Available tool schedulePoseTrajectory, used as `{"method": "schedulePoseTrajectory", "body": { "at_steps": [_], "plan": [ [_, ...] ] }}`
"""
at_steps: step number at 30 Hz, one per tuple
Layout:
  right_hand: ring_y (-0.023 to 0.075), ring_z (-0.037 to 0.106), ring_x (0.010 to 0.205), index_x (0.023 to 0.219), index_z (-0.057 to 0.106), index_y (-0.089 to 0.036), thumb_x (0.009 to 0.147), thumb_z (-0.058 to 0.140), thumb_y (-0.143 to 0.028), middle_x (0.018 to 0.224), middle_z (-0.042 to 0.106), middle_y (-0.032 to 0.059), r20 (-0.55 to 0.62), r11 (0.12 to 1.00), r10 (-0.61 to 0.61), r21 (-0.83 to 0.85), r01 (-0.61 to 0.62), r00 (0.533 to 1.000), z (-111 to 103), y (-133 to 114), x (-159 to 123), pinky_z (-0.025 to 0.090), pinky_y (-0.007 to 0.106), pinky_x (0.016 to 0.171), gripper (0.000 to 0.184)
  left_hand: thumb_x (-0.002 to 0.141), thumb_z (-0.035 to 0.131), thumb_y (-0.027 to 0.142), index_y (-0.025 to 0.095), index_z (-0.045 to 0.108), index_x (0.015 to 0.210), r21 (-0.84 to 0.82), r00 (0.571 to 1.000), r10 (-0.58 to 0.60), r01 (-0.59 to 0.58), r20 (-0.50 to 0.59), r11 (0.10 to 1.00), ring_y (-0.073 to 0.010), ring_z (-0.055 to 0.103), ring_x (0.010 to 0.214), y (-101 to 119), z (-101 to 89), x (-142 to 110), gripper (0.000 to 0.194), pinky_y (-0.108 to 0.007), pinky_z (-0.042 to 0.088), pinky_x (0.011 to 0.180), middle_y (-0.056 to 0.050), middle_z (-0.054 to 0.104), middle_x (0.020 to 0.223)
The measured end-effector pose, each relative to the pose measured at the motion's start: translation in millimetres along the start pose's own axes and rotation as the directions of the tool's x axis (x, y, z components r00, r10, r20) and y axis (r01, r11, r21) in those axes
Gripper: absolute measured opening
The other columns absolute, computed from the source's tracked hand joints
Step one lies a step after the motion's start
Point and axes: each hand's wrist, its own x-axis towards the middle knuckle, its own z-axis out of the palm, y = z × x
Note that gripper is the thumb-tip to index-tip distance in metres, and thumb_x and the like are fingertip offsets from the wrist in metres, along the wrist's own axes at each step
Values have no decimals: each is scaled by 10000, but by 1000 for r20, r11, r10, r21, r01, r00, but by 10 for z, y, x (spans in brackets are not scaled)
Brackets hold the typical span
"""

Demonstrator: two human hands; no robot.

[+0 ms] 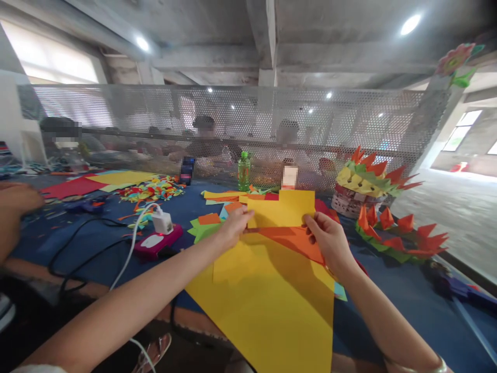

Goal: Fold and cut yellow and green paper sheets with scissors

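Between both hands I hold up a yellow paper piece [281, 211] with a step cut in its upper edge. My left hand [235, 228] pinches its left end, and my right hand [326, 239] grips its right end between thumb and fingers. Below lies a large yellow paper sheet [272, 305], hanging over the table's front edge. An orange paper sheet [297, 241] shows just under the held piece. Green paper scraps [204, 228] lie to the left of my left hand.
A pink power strip [158, 243] with a white charger [162, 221] sits left. Paper scraps [151, 187] are heaped behind it. A green bottle [244, 172] stands by the mesh panel [240, 119]. Spiky paper rings [402, 238] lie right. Another person's hand [17, 204] is far left.
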Motion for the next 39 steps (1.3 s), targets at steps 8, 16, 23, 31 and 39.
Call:
{"method": "schedulePoseTrajectory", "body": {
  "at_steps": [8, 16, 23, 31, 39],
  "plan": [
    [106, 471, 492, 737, 619, -193, 724, 686, -519, 633, 651, 11, 154, 994, 33, -106, -16, 987, 187, 137, -86, 353, 230, 435, 333, 911, 548, 110, 135, 698, 1075, -279, 946, -51, 145, 320, 949, -220, 751, 884, -184, 165, -204, 223, -340, 597, 819, -127, 773, 1019],
    [123, 473, 487, 698, 612, -212, 758, 666, -506, 592, 610, -11, 131, 984, 32, -180, -8, 991, 217, 245, -103, 350, 241, 442, 304, 900, 563, 106, 174, 684, 1144, -258, 889, -111, 246, 444, 934, -246, 760, 916, -141, 25, -235, 280, -363, 623, 745, -136, 754, 1123],
    [220, 670, 772, 797, 671, -214, 749, 677, -514, 844, 750, 59, 114, 991, 24, -135, -9, 993, 201, 300, -67, 498, 300, 651, 304, 901, 543, 74, 140, 697, 1092, -277, 916, -116, 233, 383, 932, -223, 748, 962, -100, 10, -245, 255, -304, 628, 731, -136, 734, 1189],
    [188, 612, 723, 746, 701, -201, 777, 701, -498, 763, 705, 28, 146, 986, -4, -165, 28, 989, 196, 228, -121, 442, 275, 651, 298, 803, 541, 20, 82, 718, 1025, -346, 916, -118, 261, 383, 901, -211, 747, 957, -93, 54, -262, 291, -315, 581, 926, -153, 764, 1095],
    [141, 474, 613, 676, 608, -203, 770, 694, -532, 640, 564, -20, 141, 980, 7, -198, 21, 990, 204, 259, -118, 372, 239, 550, 353, 756, 626, 102, 109, 722, 1077, -319, 869, 65, 110, 491, 941, -261, 646, 1192, -92, 17, -310, 335, -360, 521, 1028, -137, 721, 1227]
  ]
}}
